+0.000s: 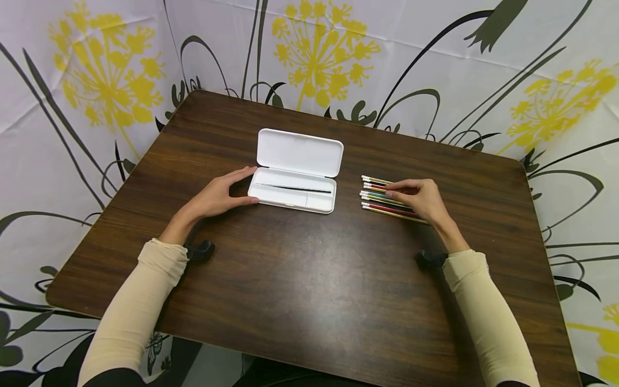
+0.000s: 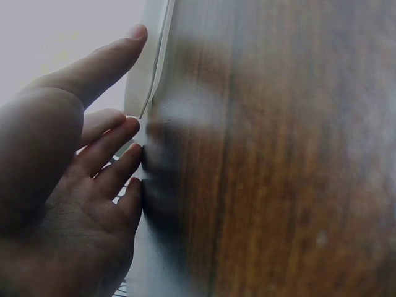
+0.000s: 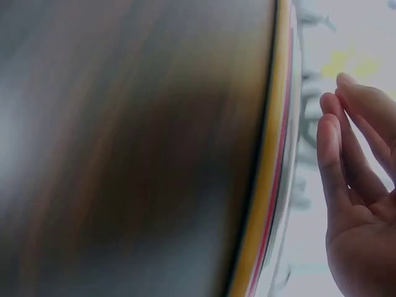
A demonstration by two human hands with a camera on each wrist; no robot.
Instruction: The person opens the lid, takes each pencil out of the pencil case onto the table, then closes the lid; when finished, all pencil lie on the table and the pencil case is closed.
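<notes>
An open white pencil case (image 1: 300, 156) lies left of the table's middle, lid tilted back. A thin dark strip (image 1: 302, 188) runs along its tray, tapering to the left. My left hand (image 1: 217, 194) spans the case's left end, thumb at the front corner and index finger by the hinge, both fairly straight. In the left wrist view the thumb (image 2: 114, 62) reaches along the case's edge. Several pencils (image 1: 387, 208) with white eraser ends lie side by side to the right. Over them hovers my right hand (image 1: 423, 200), fingers bunched and nearly straight; no pencil shows between them in the right wrist view.
The dark wooden table (image 1: 300, 279) has a rounded far left corner. Behind it hangs a white curtain (image 1: 411, 48) with yellow flowers and grey leaves. Dark straps sit on both wrists.
</notes>
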